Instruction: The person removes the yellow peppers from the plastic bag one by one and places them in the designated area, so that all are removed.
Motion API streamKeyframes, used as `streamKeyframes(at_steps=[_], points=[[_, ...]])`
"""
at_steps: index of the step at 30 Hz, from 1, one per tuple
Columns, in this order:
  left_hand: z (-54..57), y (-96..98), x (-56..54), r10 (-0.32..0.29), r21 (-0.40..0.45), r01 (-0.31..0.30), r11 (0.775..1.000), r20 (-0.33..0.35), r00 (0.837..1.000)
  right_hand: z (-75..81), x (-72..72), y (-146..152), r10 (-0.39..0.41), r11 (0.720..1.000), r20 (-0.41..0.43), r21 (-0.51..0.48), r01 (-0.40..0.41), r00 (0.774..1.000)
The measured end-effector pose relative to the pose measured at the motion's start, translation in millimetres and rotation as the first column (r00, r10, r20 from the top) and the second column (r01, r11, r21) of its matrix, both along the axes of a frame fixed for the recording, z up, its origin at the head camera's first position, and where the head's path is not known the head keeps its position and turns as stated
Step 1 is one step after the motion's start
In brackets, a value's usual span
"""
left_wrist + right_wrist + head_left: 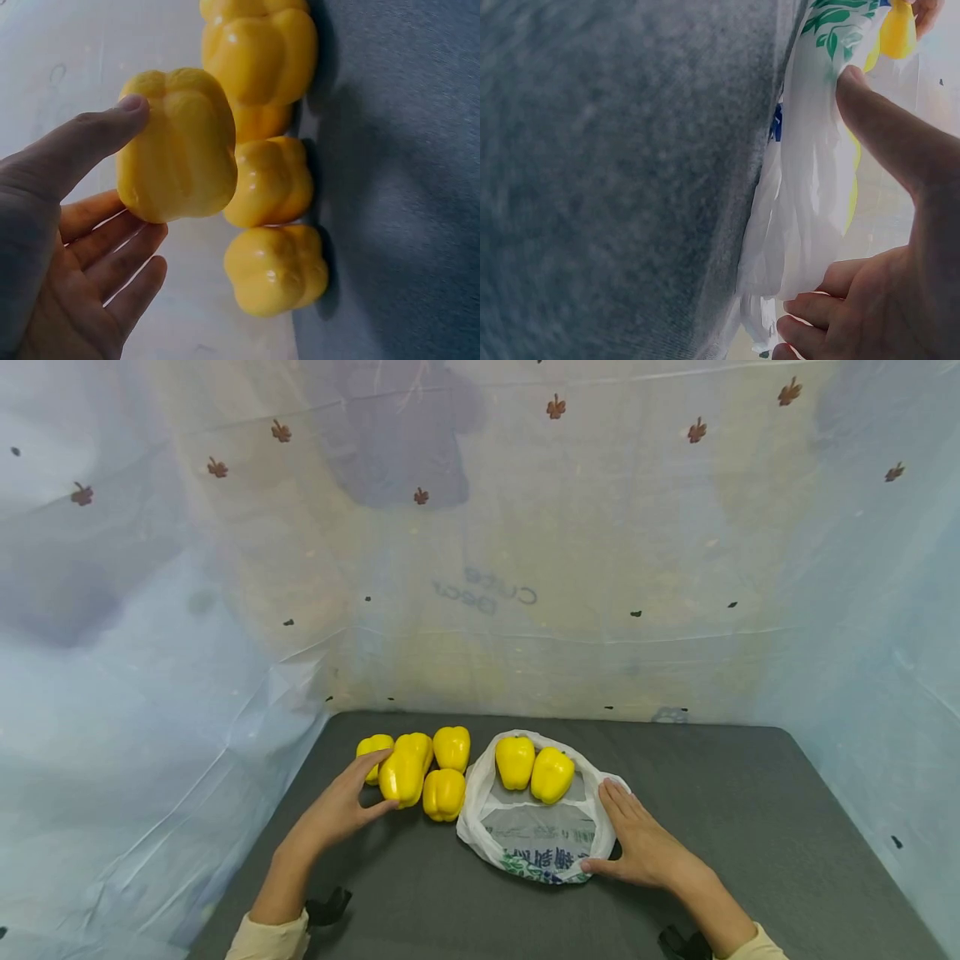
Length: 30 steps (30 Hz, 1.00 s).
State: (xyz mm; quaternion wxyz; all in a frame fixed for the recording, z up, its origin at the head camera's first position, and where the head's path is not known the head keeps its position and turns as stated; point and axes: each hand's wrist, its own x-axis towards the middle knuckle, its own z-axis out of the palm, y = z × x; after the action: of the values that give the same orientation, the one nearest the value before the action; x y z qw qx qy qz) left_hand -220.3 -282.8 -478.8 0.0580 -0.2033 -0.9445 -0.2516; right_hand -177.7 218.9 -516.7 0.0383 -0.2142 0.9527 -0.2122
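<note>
My left hand (337, 810) pinches a yellow bell pepper (401, 777) between thumb and fingers. In the left wrist view this pepper (178, 150) is raised off the table, with the thumb on its side. Several more yellow bell peppers (443, 795) stand close together beside it. A white plastic bag (474, 827) with green and blue print lies with its mouth spread and rim rolled. Two yellow peppers (552, 775) sit inside at its far side. My right hand (645, 850) rests against the bag's right rim, thumb and fingers extended along the plastic (814, 187).
A dark grey table (720, 810) carries everything. Behind it and at both sides hangs a pale sheet (570, 552) with small leaf prints. Black straps (328, 907) show by both wrists.
</note>
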Motion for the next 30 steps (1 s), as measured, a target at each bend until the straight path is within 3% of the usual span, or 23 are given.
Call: streamKeyframes(at_steps=[22,30], points=[[-25.3,-14.8,-3.7,-0.02,0.043,0.014,0.999,0.144,0.989,0.5,2.0,-0.3,0.003,1.0,0.006,-0.007,-0.003,1.0],[-33.7,-14.3,-6.9,-0.034,0.053,0.027,0.998,0.129,0.991,-0.6,2.4,-0.6,0.006,1.0,-0.002,-0.014,-0.006,1.0]])
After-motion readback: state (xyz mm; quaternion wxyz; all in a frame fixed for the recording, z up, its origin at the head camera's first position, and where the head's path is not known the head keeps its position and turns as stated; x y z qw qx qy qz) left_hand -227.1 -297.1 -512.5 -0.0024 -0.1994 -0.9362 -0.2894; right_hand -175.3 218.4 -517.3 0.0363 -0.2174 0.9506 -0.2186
